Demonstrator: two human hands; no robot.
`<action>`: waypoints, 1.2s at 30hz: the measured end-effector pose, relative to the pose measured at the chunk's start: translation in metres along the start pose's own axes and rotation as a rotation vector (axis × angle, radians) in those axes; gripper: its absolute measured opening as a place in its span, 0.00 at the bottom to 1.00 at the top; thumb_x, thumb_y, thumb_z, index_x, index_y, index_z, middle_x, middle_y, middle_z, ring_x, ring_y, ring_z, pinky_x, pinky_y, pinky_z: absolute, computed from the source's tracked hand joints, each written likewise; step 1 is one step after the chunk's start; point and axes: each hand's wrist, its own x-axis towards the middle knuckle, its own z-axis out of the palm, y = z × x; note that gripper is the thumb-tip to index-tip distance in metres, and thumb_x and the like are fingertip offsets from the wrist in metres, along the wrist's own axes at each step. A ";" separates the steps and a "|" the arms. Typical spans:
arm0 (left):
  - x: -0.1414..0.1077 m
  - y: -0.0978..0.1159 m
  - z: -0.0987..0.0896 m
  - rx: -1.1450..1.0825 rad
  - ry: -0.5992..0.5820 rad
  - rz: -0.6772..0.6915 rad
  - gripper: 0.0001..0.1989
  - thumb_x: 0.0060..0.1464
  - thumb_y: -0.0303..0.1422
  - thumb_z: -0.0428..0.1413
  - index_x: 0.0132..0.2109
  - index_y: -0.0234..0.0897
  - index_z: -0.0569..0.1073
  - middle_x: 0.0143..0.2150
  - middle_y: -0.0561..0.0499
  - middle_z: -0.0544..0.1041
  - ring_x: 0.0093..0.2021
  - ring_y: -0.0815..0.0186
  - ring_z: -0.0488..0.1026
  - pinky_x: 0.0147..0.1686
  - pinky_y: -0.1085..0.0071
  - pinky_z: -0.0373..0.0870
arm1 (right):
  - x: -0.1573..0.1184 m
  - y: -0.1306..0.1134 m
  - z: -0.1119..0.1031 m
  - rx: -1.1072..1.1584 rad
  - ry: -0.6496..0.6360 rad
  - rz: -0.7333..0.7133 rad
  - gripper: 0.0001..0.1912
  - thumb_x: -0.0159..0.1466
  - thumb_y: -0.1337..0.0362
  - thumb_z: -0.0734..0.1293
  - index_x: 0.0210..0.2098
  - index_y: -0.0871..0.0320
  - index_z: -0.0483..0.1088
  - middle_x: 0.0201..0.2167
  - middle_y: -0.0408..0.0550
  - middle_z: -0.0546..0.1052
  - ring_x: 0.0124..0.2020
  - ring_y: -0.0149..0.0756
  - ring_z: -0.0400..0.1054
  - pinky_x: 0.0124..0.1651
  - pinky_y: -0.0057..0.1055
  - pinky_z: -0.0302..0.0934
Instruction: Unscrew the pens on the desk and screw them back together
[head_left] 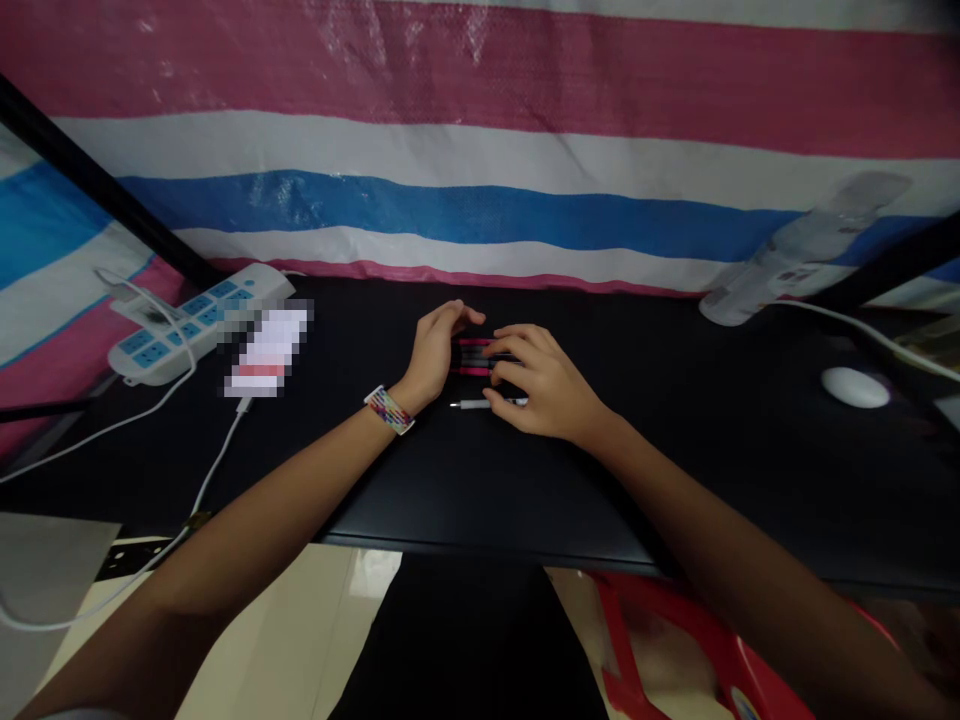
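Several pens lie side by side on a black table [420,480], among them a pink pen [471,371], dark ones behind it, and another pink one [472,342] at the back. Nearer me, a white pen [472,405] lies slightly apart, its tip pointing left. My left hand [435,350] stands on its edge at the pens' left ends, fingers stretched out, holding nothing. Over the right part of the pens is my right hand [544,385], its curved fingers spread apart. Its thumb is at the white pen. The pens' right ends are hidden under this hand.
On the left are a white power strip [202,320] and a blurred-out phone [270,350] with a white cable [217,460]. A clear plastic bottle [802,250] and a white mouse [855,387] are on the right. Behind hangs a striped sheet [480,210]. Below is a red stool [667,610].
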 end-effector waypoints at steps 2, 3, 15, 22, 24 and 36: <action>0.001 -0.001 -0.001 0.005 0.000 0.002 0.19 0.75 0.43 0.56 0.36 0.40 0.82 0.43 0.45 0.86 0.50 0.58 0.84 0.62 0.59 0.76 | 0.000 0.001 -0.003 0.004 -0.054 -0.044 0.06 0.69 0.63 0.75 0.35 0.53 0.78 0.51 0.58 0.83 0.64 0.63 0.73 0.63 0.62 0.70; 0.001 -0.001 -0.001 0.010 -0.001 0.004 0.20 0.75 0.44 0.56 0.36 0.40 0.82 0.43 0.45 0.86 0.50 0.58 0.84 0.63 0.58 0.76 | 0.000 0.001 -0.005 0.009 -0.074 -0.062 0.06 0.69 0.62 0.75 0.35 0.54 0.78 0.52 0.58 0.83 0.64 0.63 0.73 0.64 0.63 0.69; 0.004 -0.005 -0.004 0.062 -0.007 0.016 0.22 0.76 0.50 0.54 0.38 0.41 0.81 0.45 0.44 0.87 0.54 0.57 0.84 0.66 0.55 0.76 | 0.000 -0.004 -0.004 0.200 -0.150 -0.100 0.04 0.69 0.66 0.75 0.36 0.54 0.79 0.57 0.58 0.83 0.65 0.60 0.73 0.68 0.63 0.69; 0.001 0.013 -0.007 0.156 -0.161 0.204 0.24 0.75 0.55 0.55 0.43 0.41 0.84 0.45 0.46 0.86 0.51 0.56 0.82 0.61 0.57 0.76 | 0.005 -0.002 -0.009 0.329 0.141 0.228 0.02 0.74 0.63 0.74 0.44 0.52 0.82 0.42 0.48 0.87 0.47 0.46 0.82 0.53 0.45 0.76; -0.004 0.021 -0.005 0.173 -0.211 0.243 0.25 0.76 0.55 0.55 0.45 0.41 0.84 0.43 0.46 0.85 0.47 0.58 0.82 0.56 0.59 0.77 | 0.006 0.002 -0.012 0.353 0.217 0.340 0.04 0.75 0.60 0.74 0.45 0.52 0.82 0.39 0.46 0.86 0.39 0.41 0.82 0.46 0.39 0.75; -0.006 0.018 -0.003 0.234 -0.231 0.189 0.09 0.64 0.39 0.70 0.44 0.39 0.86 0.40 0.49 0.87 0.39 0.64 0.83 0.42 0.67 0.78 | 0.006 0.032 -0.018 0.587 0.273 0.709 0.10 0.68 0.55 0.74 0.35 0.54 0.84 0.26 0.44 0.82 0.24 0.34 0.70 0.30 0.34 0.63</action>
